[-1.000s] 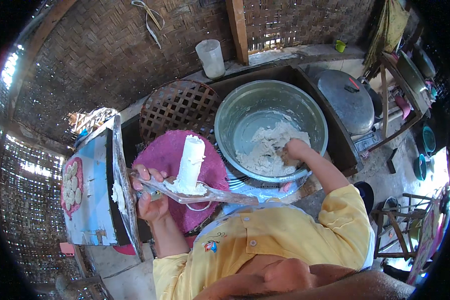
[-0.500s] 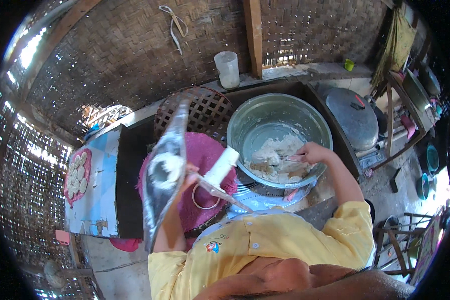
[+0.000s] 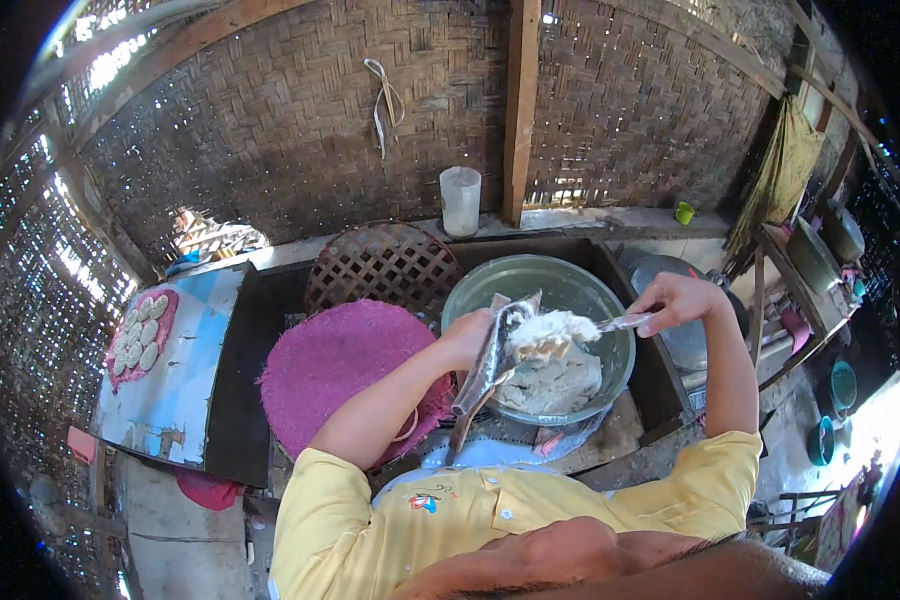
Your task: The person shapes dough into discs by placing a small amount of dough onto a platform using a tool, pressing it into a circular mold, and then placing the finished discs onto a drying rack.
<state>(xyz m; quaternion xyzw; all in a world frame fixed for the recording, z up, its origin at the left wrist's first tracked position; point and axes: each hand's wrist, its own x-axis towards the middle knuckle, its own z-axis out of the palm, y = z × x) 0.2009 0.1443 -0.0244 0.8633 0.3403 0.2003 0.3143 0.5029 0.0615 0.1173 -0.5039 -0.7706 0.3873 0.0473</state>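
Observation:
My left hand [image 3: 466, 340] grips a silvery, plastic-wrapped-looking press tool [image 3: 483, 368], tilted over the near left rim of a large green basin [image 3: 610, 285]. A wooden bar [image 3: 462, 432] and a string loop [image 3: 407, 424] show by its lower end. With my right hand [image 3: 676, 302] I pinch the handle of a metal spoon [image 3: 625, 321]. A lump of wet white dough [image 3: 555, 332] sits at the spoon's end, against the tool's upper part. More pale dough [image 3: 555, 385] lies in the basin below.
A pink cloth-covered round [image 3: 340, 360] lies to the left, before a woven basket [image 3: 380, 265]. Pale discs [image 3: 142, 335] rest on a pink cloth on a blue-white board [image 3: 185, 370]. A cloudy container [image 3: 460, 200] stands behind; a large lidded pot [image 3: 685, 345] is at right.
My left hand has brought the press tool from over the pink cloth right to the basin. My right hand has lifted the spoon with dough out of the basin up to the tool.

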